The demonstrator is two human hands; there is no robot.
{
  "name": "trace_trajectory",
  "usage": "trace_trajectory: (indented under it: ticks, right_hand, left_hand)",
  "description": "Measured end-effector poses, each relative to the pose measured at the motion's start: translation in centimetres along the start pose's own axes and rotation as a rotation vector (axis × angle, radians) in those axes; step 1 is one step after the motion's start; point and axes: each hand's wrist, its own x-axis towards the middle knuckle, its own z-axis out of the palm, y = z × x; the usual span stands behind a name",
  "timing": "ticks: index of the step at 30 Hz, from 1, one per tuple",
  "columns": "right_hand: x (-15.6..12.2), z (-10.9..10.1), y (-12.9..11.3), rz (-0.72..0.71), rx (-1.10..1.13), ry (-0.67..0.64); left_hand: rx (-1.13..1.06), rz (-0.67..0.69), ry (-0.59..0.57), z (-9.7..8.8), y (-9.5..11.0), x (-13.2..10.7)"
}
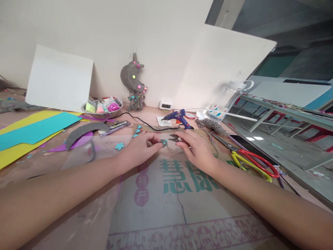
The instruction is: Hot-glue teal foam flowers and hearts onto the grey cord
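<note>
My left hand (pixel 139 149) pinches a small teal and grey piece (pixel 164 142) between thumb and fingertips. In my right hand (pixel 198 150) is a pair of thread snips (pixel 173 138), their dark blades pointing left at the piece, with a small gap between. Most of the snips is hidden by my fingers. Below my hands a grey yarn strand (pixel 181 205) trails over a printed cardboard sheet (pixel 156 215). Left of my left hand lies a teal flower cutout (pixel 119 146). Small teal hearts (pixel 137 131) lie beyond it.
A blue glue gun (pixel 179 118) with a black cord lies behind my hands. Red and yellow-handled scissors (pixel 256 163), a phone (pixel 252 149) and grey yarn (pixel 212 126) are at right. Coloured sheets (pixel 39 133) and a bowl (pixel 102 114) sit left; a decorated grey moon (pixel 134 78) stands behind.
</note>
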Motion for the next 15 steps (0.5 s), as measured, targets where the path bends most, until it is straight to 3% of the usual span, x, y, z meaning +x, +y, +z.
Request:
trace_trajectory:
  ticks: [8,11,15]
  right_hand:
    - [0.5,0.7,1.0,0.149,0.074,-0.009]
    - [0.9,0.1,0.3,0.189,0.188,0.002]
    - [1.0,-0.3,-1.5,0.243,0.367,-0.12]
  left_hand:
    - [-0.002,-0.024,-0.033,0.0,0.3,-0.1]
    - [0.007,-0.005,-0.027,0.1,0.3,-0.1]
    - [0.027,0.066,-0.027,0.1,0.1,0.0]
